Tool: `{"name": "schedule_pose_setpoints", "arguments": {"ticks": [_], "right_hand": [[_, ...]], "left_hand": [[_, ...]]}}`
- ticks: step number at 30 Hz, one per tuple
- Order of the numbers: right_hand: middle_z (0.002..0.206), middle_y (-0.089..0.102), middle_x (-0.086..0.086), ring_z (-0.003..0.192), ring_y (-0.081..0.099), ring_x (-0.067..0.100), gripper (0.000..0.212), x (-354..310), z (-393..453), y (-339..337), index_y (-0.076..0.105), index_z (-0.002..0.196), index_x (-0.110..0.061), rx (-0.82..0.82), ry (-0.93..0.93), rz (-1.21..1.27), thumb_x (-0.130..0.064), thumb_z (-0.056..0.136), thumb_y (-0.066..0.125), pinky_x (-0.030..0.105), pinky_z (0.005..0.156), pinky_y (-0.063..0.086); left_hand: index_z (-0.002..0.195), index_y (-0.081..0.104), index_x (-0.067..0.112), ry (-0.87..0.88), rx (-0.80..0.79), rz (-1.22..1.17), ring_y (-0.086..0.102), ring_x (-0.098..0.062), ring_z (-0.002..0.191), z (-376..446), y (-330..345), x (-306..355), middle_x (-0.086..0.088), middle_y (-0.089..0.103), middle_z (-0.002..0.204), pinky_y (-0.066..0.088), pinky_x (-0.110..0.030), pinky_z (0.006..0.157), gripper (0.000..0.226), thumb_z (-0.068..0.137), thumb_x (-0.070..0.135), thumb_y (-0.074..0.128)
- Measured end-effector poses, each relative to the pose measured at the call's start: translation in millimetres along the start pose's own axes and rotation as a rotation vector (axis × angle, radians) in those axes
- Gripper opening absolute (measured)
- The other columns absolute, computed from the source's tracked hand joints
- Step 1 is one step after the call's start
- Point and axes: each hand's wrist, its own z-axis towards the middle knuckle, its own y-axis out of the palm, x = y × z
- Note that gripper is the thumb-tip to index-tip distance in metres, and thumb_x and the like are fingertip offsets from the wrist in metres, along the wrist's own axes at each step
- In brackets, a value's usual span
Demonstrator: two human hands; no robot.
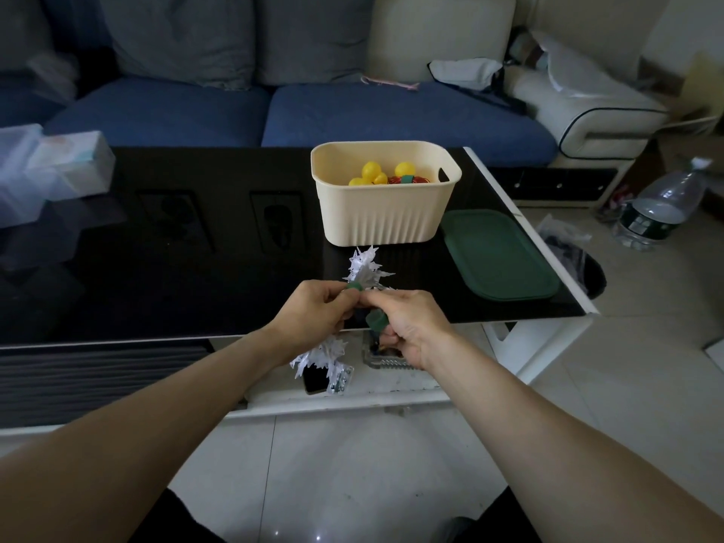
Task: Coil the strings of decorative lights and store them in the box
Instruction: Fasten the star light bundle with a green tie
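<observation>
Living room, pale tiled floor underfoot, black glossy table (188, 244) ahead with a blue sofa (219, 111) behind it. Nearest the camera, both forearms reach forward over the table's front edge. Left hand (313, 311) and right hand (407, 327) meet there, fingers curled, both gripping one bundled string of white spiky lights (366, 268); a tuft sticks up above the hands, another hangs below the left hand over the lower shelf. A green strap (354, 286) shows at the left fingertips, pinched between thumb and forefinger; a second green piece (377, 320) sits in the right hand's curled fingers, looks like a tie or its loose end, cannot tell which. Neither hand is open; both closed tight on the bundle and the green bits. Step in hand looks like binding the coil. To do it well: keep the left hand squeezing the bundle so loops don't spring loose, pull the strap snug round the middle, not over the spikes, which look thin and likely to bend or snag. Fasten before letting go. Further off, the cream box (386, 225) stands on the table just beyond the hands, lid off, already holding yellow ball lights (372, 172) with a green tie. Green lid (499, 254) lies flat just right of the box. Bottle (658, 205) on the floor far right.
</observation>
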Motion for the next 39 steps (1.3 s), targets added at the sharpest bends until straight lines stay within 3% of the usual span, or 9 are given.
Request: {"name": "schedule_pose_setpoints", "arguments": {"ticks": [6, 12, 16, 19, 23, 26, 30, 34, 39], "right_hand": [[0.065, 0.071, 0.004, 0.054, 0.058, 0.013, 0.006, -3.1, -4.8, -3.4, 0.079, 0.077, -0.014, 0.011, -0.172, -0.257, -0.014, 0.083, 0.078, 0.027, 0.052, 0.048], [0.048, 0.060, -0.010, 0.040, 0.052, 0.003, 0.038, -6.1, -13.9, -6.9, 0.066, 0.058, -0.012, -0.127, -0.309, -0.491, -0.009, 0.096, 0.061, 0.015, 0.041, 0.039], [0.056, 0.063, -0.007, 0.044, 0.061, 0.011, 0.032, -10.4, -17.2, -10.3, 0.070, 0.068, -0.008, -0.121, -0.377, -0.643, -0.015, 0.097, 0.059, 0.020, 0.044, 0.042], [0.054, 0.060, -0.003, 0.045, 0.056, 0.012, 0.032, -12.1, -24.3, -15.2, 0.068, 0.073, -0.011, -0.187, -0.374, -0.625, -0.020, 0.101, 0.054, 0.020, 0.045, 0.041], [0.053, 0.059, -0.004, 0.044, 0.053, 0.011, 0.033, -13.4, -28.9, -23.9, 0.066, 0.074, -0.012, -0.248, -0.387, -0.593, -0.019, 0.103, 0.052, 0.020, 0.047, 0.043], [0.054, 0.061, -0.003, 0.044, 0.053, 0.012, 0.033, -15.7, -28.5, -28.4, 0.067, 0.077, -0.010, -0.259, -0.357, -0.521, -0.017, 0.104, 0.051, 0.024, 0.049, 0.045], [0.058, 0.063, 0.002, 0.045, 0.053, 0.013, 0.033, -15.5, -27.0, -33.5, 0.069, 0.081, -0.004, -0.288, -0.296, -0.425, -0.016, 0.105, 0.050, 0.024, 0.049, 0.046], [0.056, 0.057, 0.001, 0.042, 0.051, 0.013, 0.033, -9.3, -24.8, -34.5, 0.068, 0.080, -0.004, -0.296, -0.179, -0.335, -0.018, 0.104, 0.051, 0.022, 0.044, 0.044], [0.053, 0.051, 0.000, 0.038, 0.047, 0.013, 0.031, -9.3, -27.1, -33.5, 0.065, 0.079, -0.004, -0.299, -0.089, -0.217, -0.019, 0.102, 0.053, 0.023, 0.041, 0.042]], "left_hand": [[0.080, 0.063, -0.005, 0.101, 0.005, 0.354, 0.036, -0.011, 0.051, -2.3, -6.0, 4.1, -0.002, 0.043, 0.056, 0.033, -0.028, 0.050, 0.033, 0.098, 0.020, 0.051], [0.082, 0.062, 0.002, 0.172, 0.063, 0.558, 0.043, -0.010, 0.053, -0.7, -5.8, 4.3, -0.001, 0.053, 0.063, 0.035, -0.022, 0.048, 0.025, 0.096, 0.021, 0.053], [0.084, 0.064, 0.006, 0.224, 0.068, 0.598, 0.050, -0.013, 0.057, -1.2, -5.9, 7.1, -0.001, 0.058, 0.065, 0.041, -0.027, 0.054, 0.019, 0.095, 0.018, 0.054], [0.083, 0.063, 0.001, 0.236, 0.076, 0.616, 0.047, -0.018, 0.056, 1.1, -10.0, 3.6, -0.006, 0.056, 0.063, 0.041, -0.033, 0.055, 0.021, 0.095, 0.016, 0.054], [0.075, 0.056, 0.000, 0.286, -0.028, 0.676, 0.044, -0.014, 0.050, 0.7, -4.4, 0.4, -0.005, 0.054, 0.061, 0.032, -0.018, 0.047, 0.026, 0.095, 0.016, 0.056], [0.070, 0.051, 0.014, 0.326, -0.159, 0.733, 0.045, -0.007, 0.049, -4.4, 5.5, 7.9, 0.010, 0.047, 0.057, 0.030, -0.019, 0.051, 0.024, 0.094, 0.013, 0.056], [0.065, 0.043, 0.032, 0.311, -0.324, 0.747, 0.047, -0.006, 0.051, -13.0, 10.9, 23.5, 0.011, 0.047, 0.058, 0.035, -0.012, 0.053, 0.037, 0.095, 0.012, 0.053], [0.082, 0.059, 0.012, 0.237, -0.411, 0.707, 0.048, -0.002, 0.051, -19.5, 9.4, 24.2, 0.008, 0.050, 0.061, 0.035, -0.014, 0.053, 0.022, 0.100, 0.018, 0.047], [0.085, 0.061, -0.002, 0.202, -0.379, 0.606, 0.045, -0.003, 0.049, -28.6, 12.9, 19.8, 0.004, 0.048, 0.060, 0.035, -0.016, 0.051, 0.032, 0.102, 0.021, 0.046]]}}
